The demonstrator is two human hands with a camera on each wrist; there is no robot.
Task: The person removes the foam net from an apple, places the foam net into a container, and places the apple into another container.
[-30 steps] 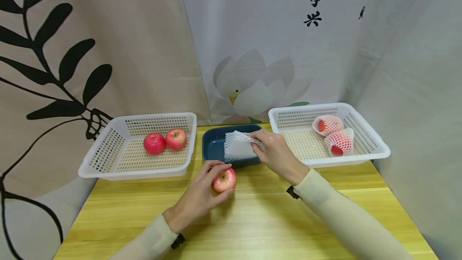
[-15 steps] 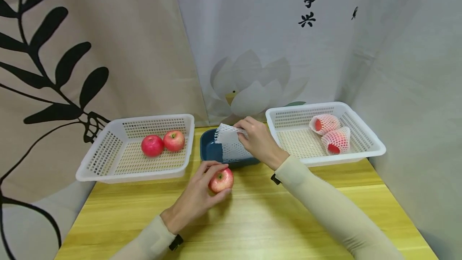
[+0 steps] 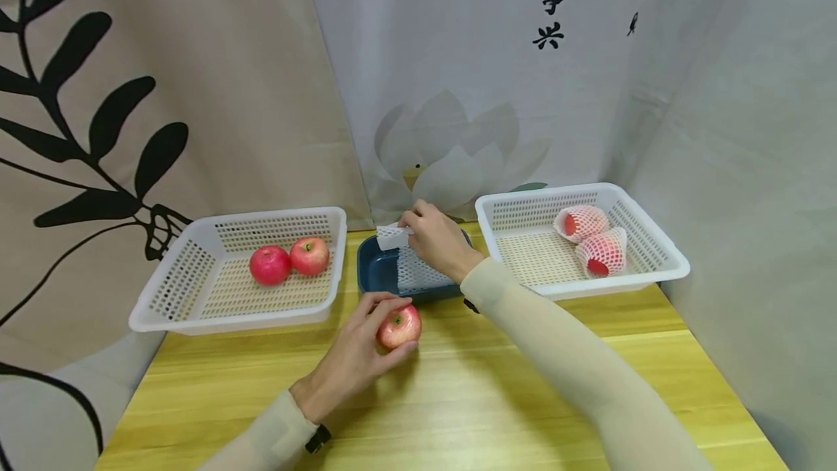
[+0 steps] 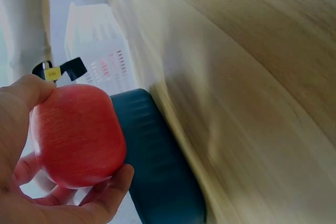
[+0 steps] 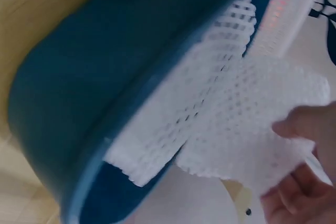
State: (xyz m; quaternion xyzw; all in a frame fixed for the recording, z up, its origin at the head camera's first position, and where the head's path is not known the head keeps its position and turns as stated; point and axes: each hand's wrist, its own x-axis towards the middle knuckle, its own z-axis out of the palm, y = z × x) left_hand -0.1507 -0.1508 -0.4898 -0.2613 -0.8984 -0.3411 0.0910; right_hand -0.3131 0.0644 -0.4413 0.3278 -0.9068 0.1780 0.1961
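Observation:
A red apple (image 3: 400,327) is gripped between the thumb and fingers of my left hand (image 3: 356,355), just in front of a dark blue basin (image 3: 375,278). In the left wrist view the fingers curl round the apple (image 4: 79,135) from the side and below. Over the basin, my right hand (image 3: 441,244) pinches a white foam fruit net (image 3: 392,237). The right wrist view shows this flattened net (image 5: 247,124) between thumb and fingers, lifted at the rim. More white netting (image 3: 418,273) lies inside the basin, partly hidden by the right hand and forearm.
At the left stands a white perforated basket (image 3: 176,289) with two bare apples (image 3: 289,262). Another white basket (image 3: 654,253) at the right holds two apples in foam nets (image 3: 591,238). A printed curtain hangs behind the wooden table (image 3: 510,398).
My right hand has moved up and left across the basin, drawing the foam net away from the netting below. The left hand keeps hold of the apple in nearly the same place.

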